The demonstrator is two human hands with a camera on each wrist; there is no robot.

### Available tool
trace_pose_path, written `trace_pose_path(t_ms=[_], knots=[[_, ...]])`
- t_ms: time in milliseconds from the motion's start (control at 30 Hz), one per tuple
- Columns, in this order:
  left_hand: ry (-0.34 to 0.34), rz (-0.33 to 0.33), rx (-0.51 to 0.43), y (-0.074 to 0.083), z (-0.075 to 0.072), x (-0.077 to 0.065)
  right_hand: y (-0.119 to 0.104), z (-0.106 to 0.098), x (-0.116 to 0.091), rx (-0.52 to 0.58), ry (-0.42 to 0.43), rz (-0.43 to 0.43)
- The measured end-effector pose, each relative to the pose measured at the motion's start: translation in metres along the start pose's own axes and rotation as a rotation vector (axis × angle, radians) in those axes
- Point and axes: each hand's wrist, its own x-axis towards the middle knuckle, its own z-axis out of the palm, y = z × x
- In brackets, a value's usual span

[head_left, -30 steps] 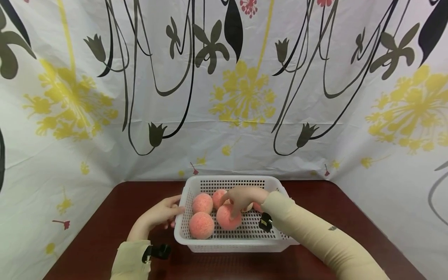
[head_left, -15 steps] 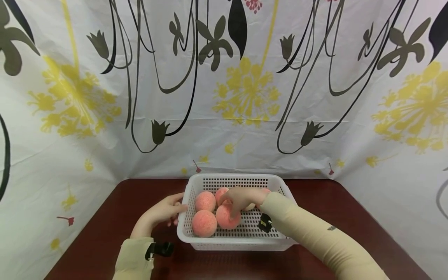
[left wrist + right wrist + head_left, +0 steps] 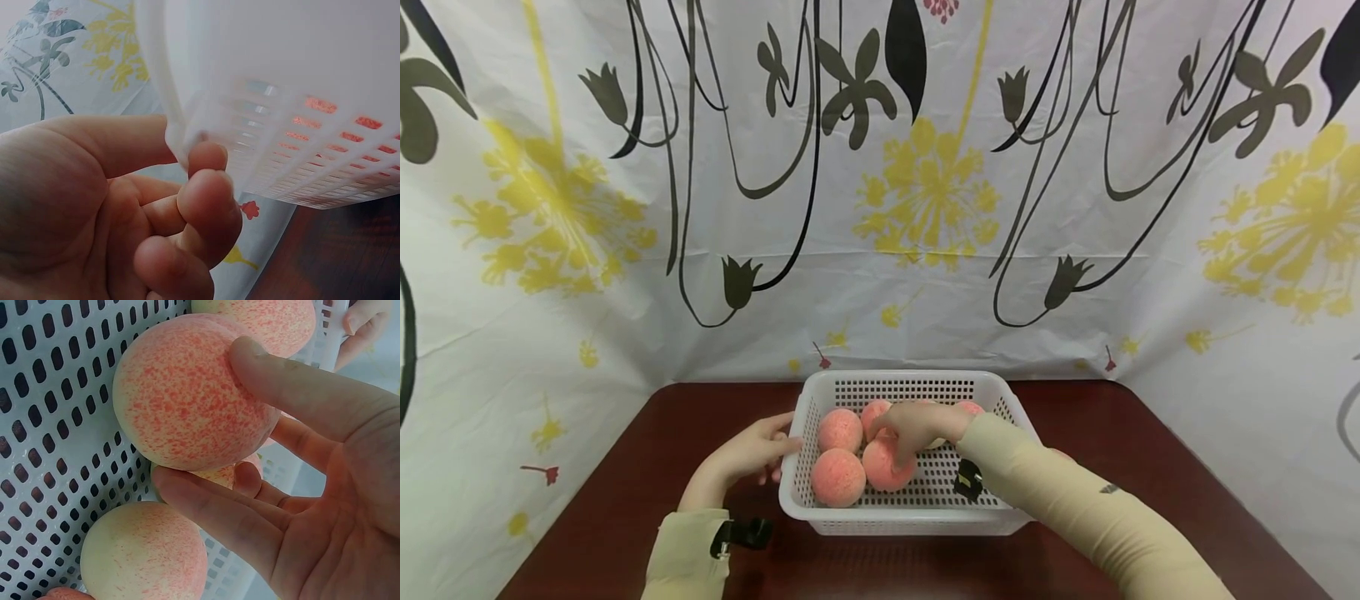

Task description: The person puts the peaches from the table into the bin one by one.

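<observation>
A white perforated plastic basket (image 3: pixel 917 518) holds several pink-speckled peaches. My left hand (image 3: pixel 751 450) grips its left rim, thumb over the edge; in the left wrist view the fingers (image 3: pixel 209 200) curl beneath the rim. Inside the basket, my right hand (image 3: pixel 917 423) holds a peach (image 3: pixel 187 394) between the thumb on one side and the fingers on the other. Left of it lie a front peach (image 3: pixel 838 477) and another peach (image 3: pixel 840 431) behind. A paler peach (image 3: pixel 144 550) sits near my right fingers. Right hand and wrist partly hide the peaches at the back and right.
The basket stands on a dark red-brown table (image 3: pixel 722 404). Flower-printed white cloth (image 3: pixel 925 317) hangs behind and at both sides. A black wrist camera (image 3: pixel 741 537) is strapped to the left sleeve. A small pink patch (image 3: pixel 1060 454) shows beyond the right sleeve.
The head view has shifted slightly. Both hands keep their holds on basket and peach. Behind the right wrist, a peach at the basket's right side now shows above the wrist.
</observation>
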Motion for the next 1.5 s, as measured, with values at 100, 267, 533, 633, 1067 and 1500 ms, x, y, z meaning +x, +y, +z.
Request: trace_pose_path(t_ms=[100, 267, 533, 633, 1067, 1500], knots=[[0.002, 0.0, 0.002, 0.001, 0.0, 0.0, 0.001, 0.001, 0.001, 0.021, -0.001, -0.016], [0.001, 0.007, 0.008, 0.002, 0.0, 0.0, 0.004, 0.003, 0.003, 0.017, -0.001, -0.034], [0.003, -0.007, -0.002, 0.002, 0.001, -0.002, 0.005, 0.005, 0.004, 0.013, -0.01, -0.052], [0.011, -0.008, 0.004, 0.002, 0.001, -0.003, 0.004, 0.005, 0.004, 0.024, -0.016, -0.072], [0.009, -0.009, 0.001, 0.004, 0.002, -0.001, 0.01, -0.003, -0.004, -0.005, 0.023, -0.076], [0.012, -0.009, 0.0, 0.002, 0.001, -0.001, 0.058, -0.065, -0.072, 0.091, 0.127, 0.115]])
